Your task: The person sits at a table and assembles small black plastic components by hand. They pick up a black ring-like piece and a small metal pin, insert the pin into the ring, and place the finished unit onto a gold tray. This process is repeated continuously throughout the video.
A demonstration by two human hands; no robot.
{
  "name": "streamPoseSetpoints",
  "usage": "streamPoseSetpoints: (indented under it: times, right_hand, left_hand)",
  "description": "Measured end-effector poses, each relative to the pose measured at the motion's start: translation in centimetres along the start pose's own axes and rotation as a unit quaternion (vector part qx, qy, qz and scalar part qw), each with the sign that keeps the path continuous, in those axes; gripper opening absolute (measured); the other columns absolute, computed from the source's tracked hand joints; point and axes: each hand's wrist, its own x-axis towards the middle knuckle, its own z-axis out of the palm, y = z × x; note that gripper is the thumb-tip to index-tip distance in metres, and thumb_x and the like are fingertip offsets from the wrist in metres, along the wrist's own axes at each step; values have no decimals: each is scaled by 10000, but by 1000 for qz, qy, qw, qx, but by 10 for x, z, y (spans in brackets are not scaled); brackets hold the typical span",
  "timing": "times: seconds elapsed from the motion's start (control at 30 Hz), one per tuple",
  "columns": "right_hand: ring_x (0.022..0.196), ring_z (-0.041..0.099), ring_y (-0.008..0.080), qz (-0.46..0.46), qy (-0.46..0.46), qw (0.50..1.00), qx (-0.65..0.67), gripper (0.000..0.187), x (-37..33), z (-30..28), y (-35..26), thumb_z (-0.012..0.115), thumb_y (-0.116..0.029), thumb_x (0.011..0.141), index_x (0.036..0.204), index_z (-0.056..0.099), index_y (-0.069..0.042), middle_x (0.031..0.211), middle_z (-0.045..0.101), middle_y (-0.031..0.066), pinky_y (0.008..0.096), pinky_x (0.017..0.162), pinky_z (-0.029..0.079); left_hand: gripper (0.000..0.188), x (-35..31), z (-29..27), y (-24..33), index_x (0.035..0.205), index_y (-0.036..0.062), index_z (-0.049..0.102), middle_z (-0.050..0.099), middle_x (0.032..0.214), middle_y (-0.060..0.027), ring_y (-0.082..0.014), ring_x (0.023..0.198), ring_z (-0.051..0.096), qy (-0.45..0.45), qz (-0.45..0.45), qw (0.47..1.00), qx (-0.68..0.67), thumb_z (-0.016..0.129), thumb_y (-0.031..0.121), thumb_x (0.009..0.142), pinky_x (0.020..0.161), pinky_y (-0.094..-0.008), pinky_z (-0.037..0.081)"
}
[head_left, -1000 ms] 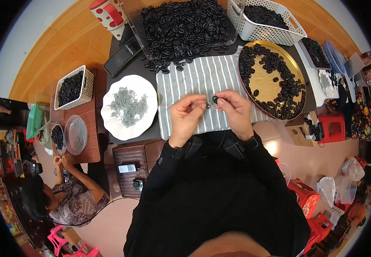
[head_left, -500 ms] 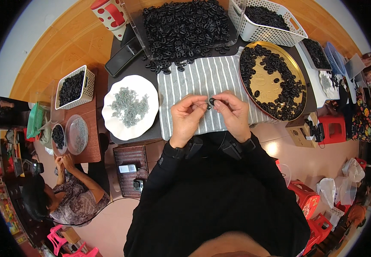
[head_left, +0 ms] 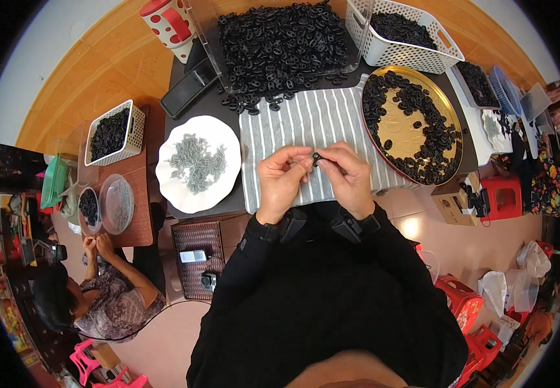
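Over a grey and white striped cloth (head_left: pixel 299 123), my two hands meet fingertip to fingertip. Between them is a small black plastic piece (head_left: pixel 316 157), partly hidden by the fingers. My right hand (head_left: pixel 348 176) pinches it from the right. My left hand (head_left: pixel 282 178) is closed at its tips against the piece's left side; whether it also holds something smaller is hidden. Left of the cloth lies a white wavy-edged plate (head_left: pixel 171 187) with a heap of small silvery metal parts (head_left: pixel 197 161). On the right, a round gold tray (head_left: pixel 404 132) carries many black pieces.
A clear bin of black pieces (head_left: pixel 280 45) stands behind the cloth, some spilled in front. Nearby are a white basket (head_left: pixel 416 59), a phone (head_left: pixel 189 88) and a polka-dot cup (head_left: pixel 168 29). At the left, a person (head_left: pixel 111 294) works beside a brown table (head_left: pixel 139 213).
My right fingertips have shifted slightly, and the black piece now sits turned between both hands, closer to the left fingertips. The other person's hands stay nearly still.
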Motion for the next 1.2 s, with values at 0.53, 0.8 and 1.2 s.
streamPoseSetpoints:
  times: [0.53, 0.8, 1.2]
  right_hand:
    - [766, 645, 255, -62, -36, 997, -39, 333, -1, -8, -3, 655, 106, 821, 1148, 609, 57, 933, 606, 150, 324, 662, 520]
    - [782, 638, 238, -46, -55, 997, -5, 345, 2, -13, -5, 638, 105, 840, 1177, 611, 41, 918, 610, 140, 306, 666, 508]
    - [761, 632, 282, -82, -49, 995, -29, 345, 0, -12, -3, 638, 102, 827, 1166, 614, 44, 903, 607, 157, 328, 654, 495]
  left_hand:
    - [257, 2, -2, -4, 1107, 2, 716, 679, 887, -67, -98, 723, 611, -73, 31, 997, -18, 659, -86, 872, 583, -206, 498]
    - [249, 1, -4, -5, 1103, 3, 718, 684, 897, -71, -100, 726, 615, -73, 8, 997, -36, 669, -77, 871, 579, -208, 502]
    - [219, -1, -3, -3, 1068, -1, 718, 699, 905, -75, -94, 734, 626, -71, 2, 997, -22, 672, -80, 869, 570, -211, 507]
